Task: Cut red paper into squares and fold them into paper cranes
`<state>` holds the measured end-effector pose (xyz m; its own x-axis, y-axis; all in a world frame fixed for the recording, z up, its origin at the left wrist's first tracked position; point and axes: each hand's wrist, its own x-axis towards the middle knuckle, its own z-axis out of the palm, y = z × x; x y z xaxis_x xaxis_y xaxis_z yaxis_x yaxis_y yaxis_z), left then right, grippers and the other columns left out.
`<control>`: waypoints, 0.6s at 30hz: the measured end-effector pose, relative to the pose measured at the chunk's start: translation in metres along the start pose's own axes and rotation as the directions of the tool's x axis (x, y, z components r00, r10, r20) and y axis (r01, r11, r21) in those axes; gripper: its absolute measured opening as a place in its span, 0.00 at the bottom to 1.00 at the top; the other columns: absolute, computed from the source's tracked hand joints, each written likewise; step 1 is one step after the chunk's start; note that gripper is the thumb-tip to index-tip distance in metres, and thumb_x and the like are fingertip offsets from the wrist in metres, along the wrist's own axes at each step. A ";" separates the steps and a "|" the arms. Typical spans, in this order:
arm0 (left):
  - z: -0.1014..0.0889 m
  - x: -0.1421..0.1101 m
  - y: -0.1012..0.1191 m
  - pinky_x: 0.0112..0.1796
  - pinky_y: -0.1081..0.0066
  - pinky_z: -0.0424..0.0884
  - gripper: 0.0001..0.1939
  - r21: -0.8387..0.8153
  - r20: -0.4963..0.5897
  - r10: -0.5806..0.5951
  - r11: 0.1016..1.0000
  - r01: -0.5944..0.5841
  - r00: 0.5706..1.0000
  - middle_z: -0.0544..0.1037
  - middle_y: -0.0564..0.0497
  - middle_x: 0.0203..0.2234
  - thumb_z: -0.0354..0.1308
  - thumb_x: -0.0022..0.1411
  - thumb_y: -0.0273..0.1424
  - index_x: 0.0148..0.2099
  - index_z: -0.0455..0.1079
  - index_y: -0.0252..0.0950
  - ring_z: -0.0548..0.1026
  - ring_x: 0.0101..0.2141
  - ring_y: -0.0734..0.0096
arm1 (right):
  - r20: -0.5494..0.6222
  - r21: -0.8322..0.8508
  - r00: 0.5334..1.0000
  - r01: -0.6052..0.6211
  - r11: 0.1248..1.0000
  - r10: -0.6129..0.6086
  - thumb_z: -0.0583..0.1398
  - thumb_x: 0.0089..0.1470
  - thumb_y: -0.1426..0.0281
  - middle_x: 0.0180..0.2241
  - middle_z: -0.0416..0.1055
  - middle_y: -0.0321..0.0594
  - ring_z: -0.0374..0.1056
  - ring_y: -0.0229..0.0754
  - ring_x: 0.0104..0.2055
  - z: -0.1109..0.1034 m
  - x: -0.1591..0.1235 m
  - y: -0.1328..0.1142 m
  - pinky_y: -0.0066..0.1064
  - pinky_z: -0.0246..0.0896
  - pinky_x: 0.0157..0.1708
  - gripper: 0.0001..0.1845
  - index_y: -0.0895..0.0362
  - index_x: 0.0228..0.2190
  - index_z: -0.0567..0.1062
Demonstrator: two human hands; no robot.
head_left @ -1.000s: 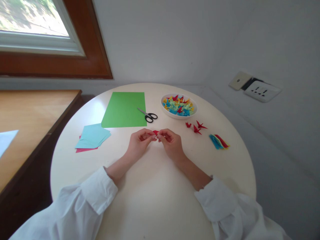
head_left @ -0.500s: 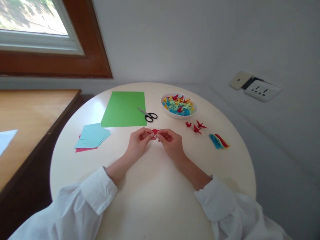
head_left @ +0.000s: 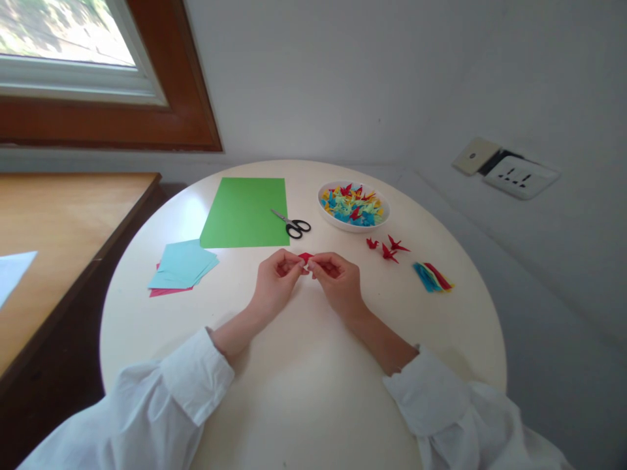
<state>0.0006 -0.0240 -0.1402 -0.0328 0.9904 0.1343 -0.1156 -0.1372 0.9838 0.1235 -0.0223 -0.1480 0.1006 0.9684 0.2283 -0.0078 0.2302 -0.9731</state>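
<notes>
Between my two hands is a small folded piece of red paper (head_left: 306, 257), partly hidden by fingers. My left hand (head_left: 280, 274) pinches its left side, and my right hand (head_left: 337, 277) pinches the right side. Beyond them, black-handled scissors (head_left: 295, 227) lie with the blade tips on a green paper sheet (head_left: 245, 212). Three small red paper cranes (head_left: 389, 253) sit to the right of my right hand. Behind these, a white oval dish (head_left: 355, 228) holds many small cranes in red, yellow, blue and pale green.
Light blue paper squares (head_left: 183, 264) overlap pink paper (head_left: 170, 293) on the left of the round white table (head_left: 304, 391). At right lies a bundle of coloured paper pieces (head_left: 432, 277). A wooden desk (head_left: 73, 222) stands left; a wall socket (head_left: 522, 176) is at right.
The view has shifted slightly, so the table's things appear a little further right. Both hands keep their pinch on the red paper, with hardly any movement.
</notes>
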 end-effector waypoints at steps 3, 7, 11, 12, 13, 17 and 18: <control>0.001 0.000 0.001 0.27 0.73 0.70 0.06 0.004 -0.009 -0.001 1.000 0.001 1.000 0.74 0.53 0.20 0.61 0.48 0.29 0.26 0.68 0.32 0.75 0.25 0.73 | -0.005 -0.002 1.000 0.005 1.000 -0.005 0.63 0.41 0.69 0.23 0.74 0.36 0.67 0.35 0.23 0.000 -0.001 -0.001 0.29 0.66 0.26 0.05 0.58 0.23 0.75; 0.001 -0.001 0.002 0.27 0.73 0.69 0.06 0.012 -0.007 0.004 1.000 -0.004 1.000 0.74 0.54 0.20 0.61 0.47 0.29 0.26 0.67 0.33 0.74 0.24 0.73 | -0.016 -0.012 1.000 0.022 1.000 -0.023 0.63 0.41 0.69 0.24 0.74 0.36 0.68 0.36 0.24 0.002 -0.002 -0.002 0.29 0.67 0.27 0.04 0.58 0.23 0.74; 0.000 -0.001 0.001 0.27 0.73 0.69 0.06 0.040 0.002 0.018 0.999 -0.018 1.000 0.74 0.54 0.20 0.61 0.48 0.28 0.25 0.67 0.33 0.73 0.24 0.74 | -0.024 -0.021 0.999 0.036 0.999 -0.036 0.63 0.41 0.69 0.24 0.74 0.37 0.69 0.37 0.25 0.002 -0.002 -0.002 0.29 0.67 0.28 0.04 0.58 0.22 0.74; 0.000 -0.001 0.001 0.27 0.74 0.69 0.05 0.039 0.010 0.020 0.999 -0.020 1.000 0.74 0.54 0.20 0.61 0.48 0.28 0.26 0.67 0.33 0.73 0.24 0.74 | -0.022 -0.023 0.999 0.035 0.999 -0.035 0.63 0.41 0.69 0.24 0.74 0.37 0.69 0.37 0.26 0.002 -0.002 -0.001 0.29 0.67 0.28 0.05 0.58 0.22 0.74; 0.000 -0.001 0.001 0.27 0.74 0.69 0.05 0.033 0.017 0.022 0.999 -0.023 1.000 0.74 0.54 0.20 0.60 0.49 0.28 0.26 0.67 0.33 0.73 0.24 0.75 | -0.020 -0.025 0.999 0.033 0.999 -0.034 0.63 0.41 0.69 0.24 0.74 0.37 0.69 0.37 0.26 0.002 -0.001 -0.001 0.30 0.67 0.29 0.05 0.58 0.22 0.74; 0.001 -0.001 0.001 0.27 0.75 0.70 0.08 -0.011 0.032 0.044 0.999 -0.044 0.998 0.72 0.57 0.20 0.61 0.49 0.28 0.29 0.63 0.35 0.72 0.23 0.77 | -0.012 -0.033 1.000 0.017 0.999 -0.018 0.63 0.40 0.68 0.25 0.74 0.38 0.69 0.38 0.27 0.001 -0.001 -0.001 0.30 0.67 0.30 0.05 0.58 0.22 0.74; 0.001 -0.001 0.001 0.27 0.75 0.70 0.09 -0.011 0.037 0.052 0.999 -0.051 0.998 0.71 0.58 0.19 0.61 0.49 0.28 0.29 0.62 0.35 0.72 0.22 0.78 | -0.013 -0.033 1.000 0.014 0.999 -0.015 0.63 0.40 0.68 0.24 0.74 0.37 0.69 0.38 0.27 0.001 -0.001 -0.001 0.30 0.67 0.29 0.05 0.58 0.21 0.73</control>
<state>0.0011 -0.0254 -0.1390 -0.0023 0.9819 0.1892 -0.1251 -0.1880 0.9742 0.1228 -0.0233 -0.1474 0.1133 0.9636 0.2423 0.0269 0.2408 -0.9702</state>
